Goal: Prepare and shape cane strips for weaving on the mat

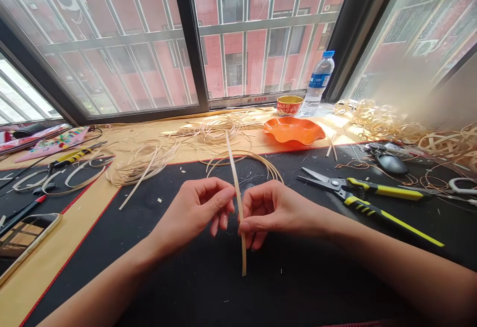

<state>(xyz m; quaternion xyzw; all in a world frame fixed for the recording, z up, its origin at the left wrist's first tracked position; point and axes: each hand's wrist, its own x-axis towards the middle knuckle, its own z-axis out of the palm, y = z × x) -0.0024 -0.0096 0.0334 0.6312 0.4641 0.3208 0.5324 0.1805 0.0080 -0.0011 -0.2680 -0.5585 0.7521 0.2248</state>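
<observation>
A narrow, flat, pale cane strip (244, 255) runs lengthwise away from me, its near end over the black mat (179, 287). My right hand (266, 212) pinches it between thumb and curled fingers, a little above that end. Slightly farther up, my left hand (208, 205) has thumb and forefinger closed at the strip's left edge, the other fingers curled beneath. Beyond both hands, the strip's far part reaches toward a loose coil of thin cane (219, 130). Another cane ring (274, 165) lies just behind my right hand.
Yellow-and-black shears (346, 188) lie with blades apart on the right, near scissors (462, 185) and a dark mouse-shaped object (391, 163). An orange wavy dish (294, 130), red tin (289, 105) and water bottle (317, 86) stand by the window. A phone (26, 242) and pliers (70, 155) lie left.
</observation>
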